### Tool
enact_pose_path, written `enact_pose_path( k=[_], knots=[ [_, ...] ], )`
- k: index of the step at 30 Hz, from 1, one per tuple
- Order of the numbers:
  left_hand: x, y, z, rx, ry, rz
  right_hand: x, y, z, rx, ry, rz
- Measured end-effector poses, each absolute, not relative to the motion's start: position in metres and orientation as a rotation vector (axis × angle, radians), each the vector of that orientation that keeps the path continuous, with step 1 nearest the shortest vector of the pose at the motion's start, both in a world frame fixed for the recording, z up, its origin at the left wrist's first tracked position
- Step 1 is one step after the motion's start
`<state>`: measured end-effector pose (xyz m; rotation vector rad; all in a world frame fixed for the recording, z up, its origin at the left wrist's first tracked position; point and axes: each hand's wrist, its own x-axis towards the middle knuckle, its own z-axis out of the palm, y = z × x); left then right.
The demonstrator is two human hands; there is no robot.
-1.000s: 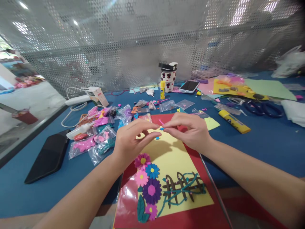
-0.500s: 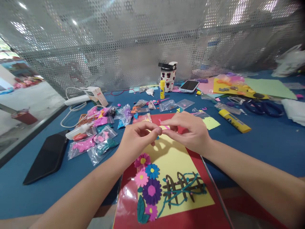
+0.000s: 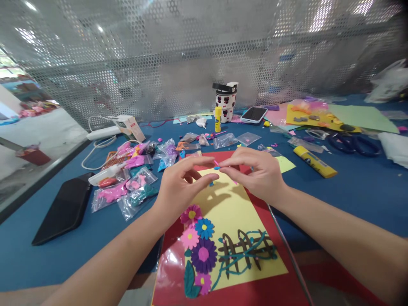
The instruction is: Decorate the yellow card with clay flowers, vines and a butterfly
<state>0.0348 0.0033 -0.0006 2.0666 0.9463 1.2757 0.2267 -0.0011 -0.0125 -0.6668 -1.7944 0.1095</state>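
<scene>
Over the upper part of a yellow sheet on a red backing, my right hand pinches a thin pink stick. At its fingertips shows a tiny blue clay bit; how it is joined to the stick I cannot tell. Close by on the left, my left hand has thumb and index apart, holding nothing. Clay flowers in pink, blue and purple run down the sheet's left side, with a dark leaf below. A brown clay fence with teal vines stands lower right.
Bags of coloured clay and a black case lie left. At the back stand a patterned cup and a glue stick, beside a phone. Rightward are a yellow tube and scissors.
My left thumb and index have parted and drawn slightly away from the right fingertips. The blue bit now shows at the right hand's pinch.
</scene>
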Motion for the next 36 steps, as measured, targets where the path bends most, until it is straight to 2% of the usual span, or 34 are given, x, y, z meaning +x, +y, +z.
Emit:
enact_pose_path(
  k=[7,26,32,36],
  knots=[
    [0.033,0.0,0.002,2.446,0.816,1.472,0.226,-0.002,-0.014,-0.628,-1.81,0.127],
    [0.029,0.0,0.003,2.546,0.786,1.474,0.227,-0.002,-0.012,-0.62,-1.8,0.138],
    [0.016,0.026,-0.008,2.354,0.873,1.434,0.231,0.006,-0.019,-0.605,-1.767,0.38],
    [0.008,0.05,-0.018,2.622,1.013,1.151,0.238,0.015,-0.027,-0.711,-1.917,0.589]
  ],
)
